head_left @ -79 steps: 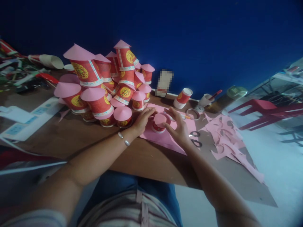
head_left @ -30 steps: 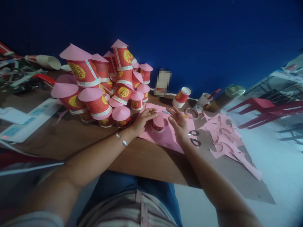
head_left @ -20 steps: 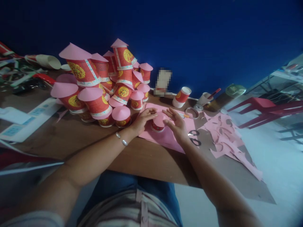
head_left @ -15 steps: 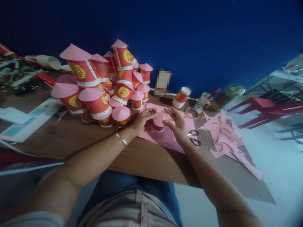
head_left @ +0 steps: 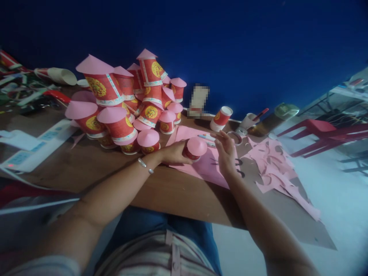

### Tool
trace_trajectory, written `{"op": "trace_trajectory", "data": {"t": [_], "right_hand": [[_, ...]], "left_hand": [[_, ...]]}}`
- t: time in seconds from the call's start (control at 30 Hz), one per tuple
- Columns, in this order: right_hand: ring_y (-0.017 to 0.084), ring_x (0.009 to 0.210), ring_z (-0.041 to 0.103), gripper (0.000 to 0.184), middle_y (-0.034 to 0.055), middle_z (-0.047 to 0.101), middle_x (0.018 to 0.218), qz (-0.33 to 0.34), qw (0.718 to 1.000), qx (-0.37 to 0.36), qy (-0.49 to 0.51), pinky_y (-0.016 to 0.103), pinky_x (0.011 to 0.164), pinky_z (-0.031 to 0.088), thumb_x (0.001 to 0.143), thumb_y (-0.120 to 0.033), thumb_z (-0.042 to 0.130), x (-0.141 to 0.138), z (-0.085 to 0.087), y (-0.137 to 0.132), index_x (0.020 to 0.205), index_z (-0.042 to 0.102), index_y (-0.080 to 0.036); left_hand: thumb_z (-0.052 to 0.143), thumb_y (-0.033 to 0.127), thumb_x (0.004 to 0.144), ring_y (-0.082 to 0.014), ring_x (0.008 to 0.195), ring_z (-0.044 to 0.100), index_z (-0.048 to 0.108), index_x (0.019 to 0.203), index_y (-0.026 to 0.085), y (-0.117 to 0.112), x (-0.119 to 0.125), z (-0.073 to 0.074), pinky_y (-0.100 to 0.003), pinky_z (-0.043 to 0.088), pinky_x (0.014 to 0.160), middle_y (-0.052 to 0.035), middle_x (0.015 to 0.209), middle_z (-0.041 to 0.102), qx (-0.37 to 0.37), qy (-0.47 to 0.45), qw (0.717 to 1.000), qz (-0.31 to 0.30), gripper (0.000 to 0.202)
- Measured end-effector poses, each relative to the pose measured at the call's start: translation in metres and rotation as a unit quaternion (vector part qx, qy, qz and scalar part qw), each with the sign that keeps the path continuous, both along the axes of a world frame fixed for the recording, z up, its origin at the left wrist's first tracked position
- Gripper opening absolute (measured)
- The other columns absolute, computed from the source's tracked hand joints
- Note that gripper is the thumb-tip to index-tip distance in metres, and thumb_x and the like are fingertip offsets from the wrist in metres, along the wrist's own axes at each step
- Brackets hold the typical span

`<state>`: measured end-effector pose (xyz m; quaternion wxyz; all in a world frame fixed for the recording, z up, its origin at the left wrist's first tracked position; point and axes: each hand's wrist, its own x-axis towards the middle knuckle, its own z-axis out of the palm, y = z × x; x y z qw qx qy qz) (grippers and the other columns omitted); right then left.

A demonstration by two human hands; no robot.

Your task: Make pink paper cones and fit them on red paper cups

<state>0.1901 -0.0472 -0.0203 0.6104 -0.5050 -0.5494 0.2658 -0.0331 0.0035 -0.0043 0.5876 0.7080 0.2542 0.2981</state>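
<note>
My left hand (head_left: 174,153) is wrapped round a small red paper cup (head_left: 192,153) topped with a pink paper cone (head_left: 197,145), tilted toward the right above a pink paper sheet (head_left: 202,165). My right hand (head_left: 226,154) hovers just right of the cone with its fingers stretched out, holding nothing. A pen (head_left: 207,137) lies on the sheet behind the cup. Black scissors handles (head_left: 240,167) peek out beside my right wrist.
A pile of several cone-topped red cups (head_left: 126,107) stands at left on the brown table (head_left: 100,165). A lone red cup (head_left: 220,119), a tape roll (head_left: 235,137) and pink paper scraps (head_left: 273,161) lie to the right. Red plastic furniture (head_left: 324,138) stands at far right.
My left hand has lifted and tipped the cone-topped cup to the right. My right hand let go of the cone and drew back to the right, fingers opened.
</note>
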Motion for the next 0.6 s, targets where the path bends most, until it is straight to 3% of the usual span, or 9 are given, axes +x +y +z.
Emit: {"op": "trace_trajectory", "data": {"t": [0.13,0.3,0.43,0.6], "right_hand": [[0.027,0.119,0.068,0.04,0.0114,0.075,0.121,0.007,1.0,-0.011,0.003,0.05,0.101,0.053,0.093,-0.043,0.065,0.002,-0.005,0.003,0.128,0.057,-0.025],[0.026,0.122,0.067,0.041,0.012,0.074,0.125,0.008,1.0,-0.013,-0.005,0.05,0.103,0.053,0.095,-0.044,0.064,0.0,-0.003,0.001,0.13,0.058,-0.025],[0.028,0.133,0.062,0.052,0.0126,0.07,0.136,0.057,0.998,-0.001,-0.003,0.055,0.113,0.046,0.093,-0.045,0.07,-0.005,0.002,-0.005,0.139,0.054,-0.026],[0.03,0.14,0.055,0.065,0.0118,0.069,0.138,0.104,0.992,0.01,-0.071,0.058,0.122,0.036,0.089,-0.048,0.075,-0.014,0.007,-0.013,0.146,0.05,-0.028]], "left_hand": [[0.093,0.031,0.056,-0.0347,0.101,0.067,0.075,0.104,0.025,-0.008,0.01,-0.007,-0.042,0.05,0.088,-0.0062,0.092,0.075,0.042,0.03,0.995,0.088,0.052],[0.097,0.038,0.049,-0.0356,0.101,0.061,0.072,0.099,0.025,-0.018,0.015,-0.008,-0.043,0.044,0.091,-0.0071,0.091,0.068,0.064,0.056,0.976,0.203,0.058],[0.097,0.035,0.048,-0.036,0.107,0.056,0.068,0.098,0.024,-0.023,0.02,-0.007,-0.045,0.041,0.1,-0.0079,0.099,0.064,0.1,0.089,0.973,0.186,0.059],[0.096,0.035,0.052,-0.0366,0.105,0.054,0.063,0.089,0.023,-0.023,0.025,-0.013,-0.049,0.039,0.102,-0.0081,0.093,0.059,0.138,0.137,0.967,0.167,0.051]]}}
